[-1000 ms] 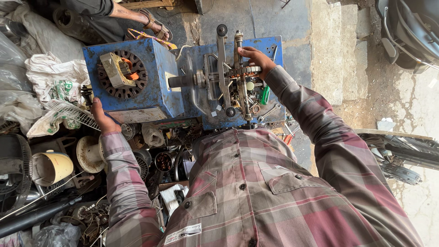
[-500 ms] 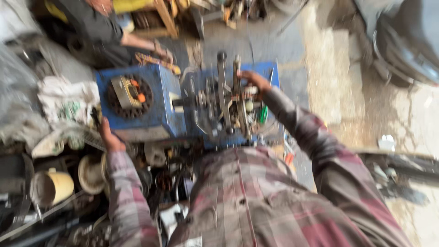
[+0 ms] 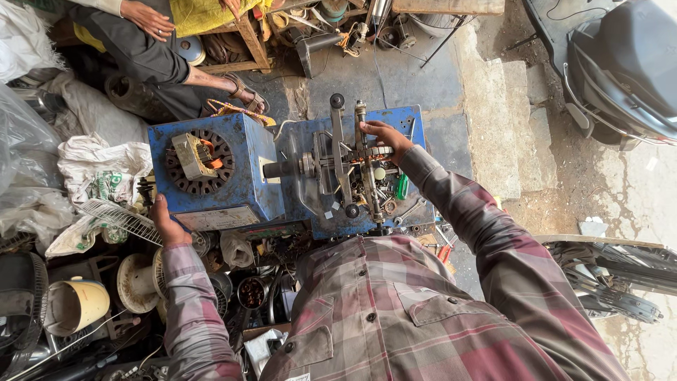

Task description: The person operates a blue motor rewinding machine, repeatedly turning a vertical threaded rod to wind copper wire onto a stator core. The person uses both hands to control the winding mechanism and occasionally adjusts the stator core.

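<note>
Head view, looking straight down over a plaid-shirted chest.

Right hand [image 3: 381,134]: arm stretched forward and slightly bent at the elbow, sleeve of the red-grey checked shirt running up to the wrist. Palm down, fingers curled over the top of the grey metal winding frame with upright rods and a toothed bar [image 3: 349,159]. Fingers are closed around the toothed bar, thumb side toward the body. Just below the grip sits a small green cylindrical part [image 3: 402,186] among loose bolts and bits on the blue metal base plate [image 3: 416,116].

Left hand [image 3: 168,224]: arm bent, forearm coming up from the lower left. Hand pressed against the lower left corner of the blue box-shaped metal housing [image 3: 243,180], fingers wrapped on its edge, thumb up along the side. Grip is clamped on that corner. Above and right of this hand, on the box face, a round black slotted stator core with copper windings [image 3: 199,161]. Left of the hand, a white wire fan guard [image 3: 113,215]; below it, a cream plastic cup-shaped shell [image 3: 74,305] and scrap motor parts.

The housing and the winding frame join by a grey shaft [image 3: 282,168], between the 2 hands.

Another person's hand [image 3: 144,17] rests on a dark trouser knee at the far side, well apart.
</note>
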